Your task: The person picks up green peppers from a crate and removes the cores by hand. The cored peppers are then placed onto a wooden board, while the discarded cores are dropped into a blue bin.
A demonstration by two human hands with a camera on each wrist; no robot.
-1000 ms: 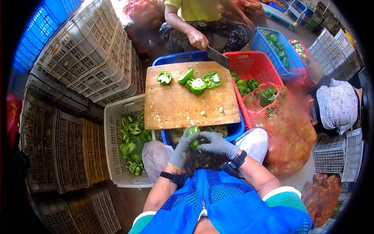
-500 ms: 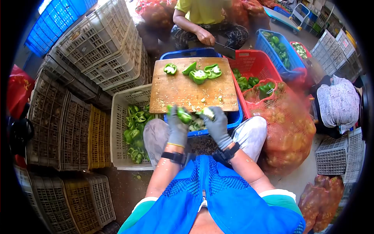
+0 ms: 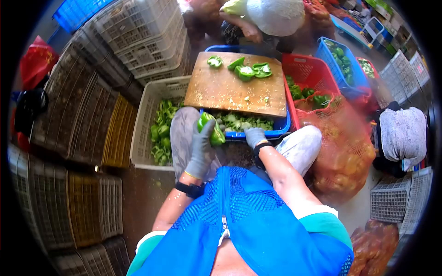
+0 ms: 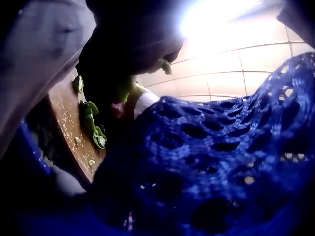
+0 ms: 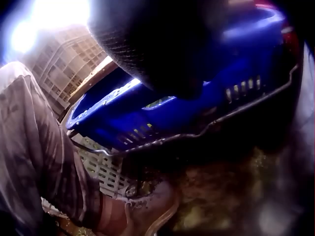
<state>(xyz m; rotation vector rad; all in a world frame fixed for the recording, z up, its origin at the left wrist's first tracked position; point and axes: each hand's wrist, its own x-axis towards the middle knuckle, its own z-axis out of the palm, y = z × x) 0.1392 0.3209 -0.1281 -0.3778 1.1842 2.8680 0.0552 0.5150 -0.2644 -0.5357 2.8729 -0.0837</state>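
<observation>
My gloved left hand (image 3: 200, 145) grips green bell pepper pieces (image 3: 217, 136) above my left knee, beside the blue crate (image 3: 280, 132). The gloved right hand (image 3: 254, 136) holds the front rim of that crate; its fingertips are hidden past the rim in the head view. In the right wrist view this hand shows only as a dark shape over the rim. Pale green pepper scraps (image 3: 244, 121) fill the crate. Across it lies a wooden cutting board (image 3: 230, 94) strewn with seeds, with several cut pepper pieces (image 3: 245, 72) towards its far edge.
A white crate (image 3: 140, 133) of cut peppers stands at left, below stacked crates (image 3: 152, 46). At right are a red crate (image 3: 304, 69) of whole peppers and a full mesh sack (image 3: 340, 147). Opposite, a person in a pale hat (image 3: 276, 16) bends forward.
Both hands rose from my lap and parted, pepper in each; now the left keeps pepper pieces and the right is on the crate rim without its piece. The person opposite has leaned forward.
</observation>
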